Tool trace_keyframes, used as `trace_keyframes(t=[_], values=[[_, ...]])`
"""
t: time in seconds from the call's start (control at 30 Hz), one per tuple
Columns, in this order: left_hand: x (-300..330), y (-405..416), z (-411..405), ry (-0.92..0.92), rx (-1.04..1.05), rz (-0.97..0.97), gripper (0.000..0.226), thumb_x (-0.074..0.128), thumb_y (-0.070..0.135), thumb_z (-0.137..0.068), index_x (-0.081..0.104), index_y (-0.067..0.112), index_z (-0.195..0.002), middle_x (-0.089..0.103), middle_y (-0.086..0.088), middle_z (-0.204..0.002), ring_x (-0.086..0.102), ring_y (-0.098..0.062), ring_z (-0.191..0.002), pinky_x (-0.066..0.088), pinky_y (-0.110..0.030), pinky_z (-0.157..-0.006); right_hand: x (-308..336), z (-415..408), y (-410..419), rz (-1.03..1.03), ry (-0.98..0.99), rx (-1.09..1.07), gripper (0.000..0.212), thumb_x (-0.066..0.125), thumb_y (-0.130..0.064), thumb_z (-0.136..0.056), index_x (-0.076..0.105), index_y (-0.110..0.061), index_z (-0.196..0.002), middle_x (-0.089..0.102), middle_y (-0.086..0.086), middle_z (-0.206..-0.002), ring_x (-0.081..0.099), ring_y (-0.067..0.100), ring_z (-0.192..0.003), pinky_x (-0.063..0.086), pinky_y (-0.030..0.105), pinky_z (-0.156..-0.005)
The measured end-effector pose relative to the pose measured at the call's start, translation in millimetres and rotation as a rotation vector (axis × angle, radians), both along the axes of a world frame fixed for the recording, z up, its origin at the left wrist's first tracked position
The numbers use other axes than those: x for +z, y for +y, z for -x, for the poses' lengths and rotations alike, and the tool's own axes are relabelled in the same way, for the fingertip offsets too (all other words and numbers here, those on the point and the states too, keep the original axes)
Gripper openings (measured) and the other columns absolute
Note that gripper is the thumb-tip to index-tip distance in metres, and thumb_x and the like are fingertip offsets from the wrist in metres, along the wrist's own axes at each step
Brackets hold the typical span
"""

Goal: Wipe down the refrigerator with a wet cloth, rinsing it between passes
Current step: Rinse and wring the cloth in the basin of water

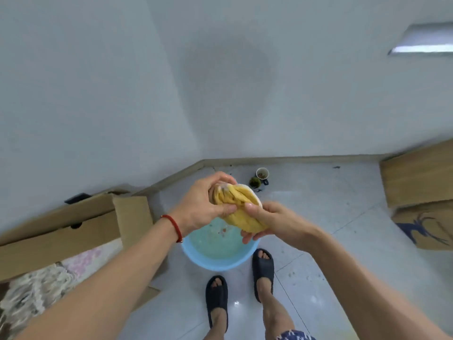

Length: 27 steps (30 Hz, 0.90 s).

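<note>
A bunched, twisted yellow cloth point(236, 204) is held in the air in both hands. My left hand point(203, 204), with a red cord on the wrist, grips its upper end. My right hand point(267, 222) grips its lower end from the right. Directly beneath the cloth a light blue basin point(210, 262) stands on the tiled floor, holding cloudy water with a few specks in it. The refrigerator is not in view; only white walls are ahead.
An open cardboard box point(73, 224) with fabric inside lies at the left. More cardboard boxes point(421, 192) stand at the right. Two small cups point(260, 177) sit by the wall corner. My feet in dark slippers point(262, 271) stand just behind the basin.
</note>
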<state>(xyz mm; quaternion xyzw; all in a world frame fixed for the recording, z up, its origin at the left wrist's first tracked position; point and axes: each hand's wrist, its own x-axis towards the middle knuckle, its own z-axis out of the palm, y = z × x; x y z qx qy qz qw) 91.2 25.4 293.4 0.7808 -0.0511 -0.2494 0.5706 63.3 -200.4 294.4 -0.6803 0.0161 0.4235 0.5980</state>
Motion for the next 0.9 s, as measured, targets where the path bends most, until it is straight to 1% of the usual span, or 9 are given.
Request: trace_keyframes(t=[0.13, 0.27, 0.4, 0.47, 0.57, 0.67, 0.77, 0.83, 0.9], values=[[48, -32, -1, 0.042, -0.057, 0.109, 0.048, 0.087, 0.011, -0.079, 0.065, 0.023, -0.119, 0.071, -0.012, -0.109, 0.067, -0.012, -0.087, 0.058, -0.029, -0.075, 57, 48, -16, -0.071, -0.042, -0.388, 0.039, 0.044, -0.043, -0.108, 0.066, -0.016, -0.125, 0.077, 0.015, -0.111, 0.074, 0.037, -0.104, 0.057, 0.047, -0.094], [76, -74, -1, 0.024, -0.317, 0.0, 0.049, 0.088, 0.037, -0.071, 0.07, 0.025, -0.115, 0.076, -0.005, -0.104, 0.073, -0.02, -0.093, 0.061, -0.036, -0.084, 95, 100, -44, -0.054, -0.226, -0.878, 0.028, 0.052, -0.022, -0.105, 0.069, -0.014, -0.126, 0.075, 0.007, -0.12, 0.069, 0.028, -0.117, 0.055, 0.036, -0.098], [107, -121, 19, 0.042, -0.662, -0.005, 0.013, 0.078, 0.017, -0.088, 0.078, 0.021, -0.101, 0.072, 0.006, -0.082, 0.064, -0.007, -0.075, 0.053, -0.028, -0.072, 134, 157, -85, -0.202, -0.31, -1.331, 0.036, 0.062, -0.021, -0.095, 0.067, -0.008, -0.128, 0.073, 0.016, -0.123, 0.068, 0.031, -0.115, 0.054, 0.042, -0.097], [123, -143, 38, 0.06, -0.802, 0.012, 0.017, 0.076, 0.013, -0.089, 0.079, 0.021, -0.104, 0.073, 0.009, -0.09, 0.065, -0.006, -0.085, 0.05, -0.025, -0.082, 154, 185, -99, -0.267, -0.362, -1.41, 0.039, 0.066, -0.022, -0.092, 0.065, -0.008, -0.129, 0.072, 0.017, -0.125, 0.07, 0.029, -0.113, 0.057, 0.041, -0.091], [154, -190, 90, 0.063, -0.901, 0.161, 0.037, 0.077, 0.033, -0.086, 0.071, 0.025, -0.122, 0.072, 0.007, -0.123, 0.064, -0.01, -0.119, 0.047, -0.029, -0.106, 180, 218, -115, -0.301, -0.45, -1.446, 0.037, 0.065, -0.023, -0.093, 0.065, -0.008, -0.127, 0.074, 0.018, -0.119, 0.073, 0.03, -0.107, 0.061, 0.042, -0.085], [170, -248, 155, -0.032, -0.742, 0.277, 0.025, 0.074, 0.034, -0.089, 0.074, 0.017, -0.106, 0.076, -0.009, -0.106, 0.072, -0.021, -0.101, 0.057, -0.038, -0.092, 204, 254, -140, -0.062, -0.603, -1.421, 0.026, 0.062, -0.024, -0.101, 0.068, -0.008, -0.12, 0.077, 0.013, -0.109, 0.074, 0.029, -0.102, 0.061, 0.041, -0.086], [185, -298, 208, -0.038, -0.661, 0.326, 0.025, 0.071, 0.031, -0.093, 0.073, 0.007, -0.101, 0.074, -0.023, -0.099, 0.072, -0.038, -0.09, 0.059, -0.051, -0.082, 217, 315, -188, 0.395, -0.754, -1.455, 0.013, 0.063, -0.03, -0.102, 0.071, -0.021, -0.103, 0.075, -0.007, -0.079, 0.071, 0.01, -0.073, 0.053, 0.022, -0.064], [194, -331, 244, -0.017, -0.709, 0.337, 0.026, 0.071, 0.028, -0.094, 0.074, 0.003, -0.102, 0.075, -0.018, -0.095, 0.072, -0.033, -0.085, 0.059, -0.044, -0.075, 214, 364, -223, 0.519, -0.735, -1.581, 0.022, 0.066, -0.043, -0.098, 0.071, -0.022, -0.094, 0.074, -0.002, -0.074, 0.07, 0.02, -0.067, 0.056, 0.033, -0.059], [202, -367, 291, -0.012, -0.727, 0.325, 0.027, 0.072, 0.028, -0.093, 0.074, 0.003, -0.102, 0.074, -0.008, -0.088, 0.07, -0.021, -0.081, 0.056, -0.032, -0.068, 203, 416, -253, 0.297, -0.612, -1.705, 0.034, 0.065, -0.05, -0.097, 0.074, -0.017, -0.099, 0.078, 0.008, -0.088, 0.075, 0.031, -0.083, 0.062, 0.049, -0.076]])
